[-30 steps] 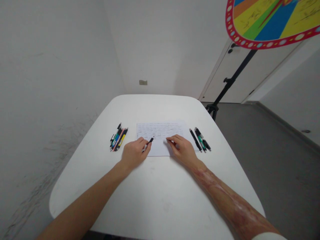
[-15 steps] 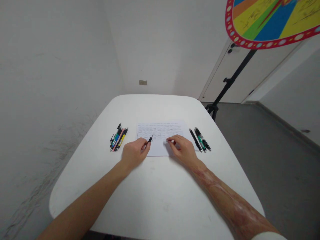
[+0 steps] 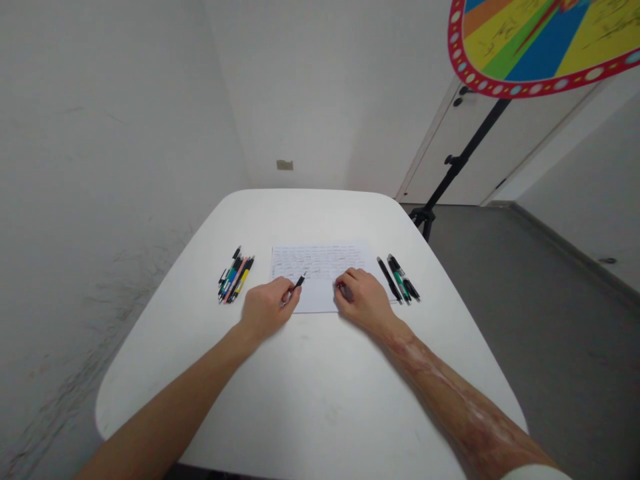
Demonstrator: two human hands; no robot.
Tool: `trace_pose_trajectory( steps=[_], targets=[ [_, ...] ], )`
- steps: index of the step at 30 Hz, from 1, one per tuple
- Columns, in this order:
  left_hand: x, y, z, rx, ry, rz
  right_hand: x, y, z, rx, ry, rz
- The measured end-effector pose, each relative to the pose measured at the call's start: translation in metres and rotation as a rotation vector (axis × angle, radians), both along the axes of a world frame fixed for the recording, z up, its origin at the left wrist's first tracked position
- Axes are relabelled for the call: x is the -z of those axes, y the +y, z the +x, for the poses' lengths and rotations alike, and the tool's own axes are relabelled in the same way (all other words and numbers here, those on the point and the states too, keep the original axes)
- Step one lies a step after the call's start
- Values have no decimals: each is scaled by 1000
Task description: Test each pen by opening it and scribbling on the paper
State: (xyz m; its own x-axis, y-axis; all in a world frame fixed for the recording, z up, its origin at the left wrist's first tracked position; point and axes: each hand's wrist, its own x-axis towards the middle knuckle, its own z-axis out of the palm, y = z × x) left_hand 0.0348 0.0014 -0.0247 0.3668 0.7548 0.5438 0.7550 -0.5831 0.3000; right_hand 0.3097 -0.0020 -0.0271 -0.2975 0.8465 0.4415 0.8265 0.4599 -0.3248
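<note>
My left hand (image 3: 267,308) is closed around a black pen (image 3: 295,287) whose tip points up and right over a written sheet of paper (image 3: 320,263). My right hand (image 3: 363,299) rests on the sheet's lower right part with its fingers curled in, pinching something small that I cannot make out. A bunch of several coloured pens (image 3: 234,278) lies left of the sheet. Several black and green pens (image 3: 399,279) lie to the sheet's right, close to my right hand.
The white table (image 3: 310,393) has rounded corners and stands against a white wall on the left. A colourful prize wheel (image 3: 540,40) on a black stand (image 3: 450,170) is behind the table's right side, in front of a door. Grey floor lies to the right.
My right hand's fingers, stretched out over the sheet before, have curled in and drawn back slightly. The left hand with its pen has barely shifted.
</note>
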Motion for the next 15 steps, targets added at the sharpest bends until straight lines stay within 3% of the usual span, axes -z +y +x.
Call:
trace_pose_trajectory(
  steps=[6, 11, 15],
  targets=[
    [-1, 0, -1, 18, 2, 11, 0, -1, 1, -12, 22, 23],
    [-3, -2, -1, 172, 42, 24, -5, -5, -2, -117, 368, 98],
    [-5, -6, 2, 267, 102, 94, -7, -9, -8, -276, 573, -1]
  ],
)
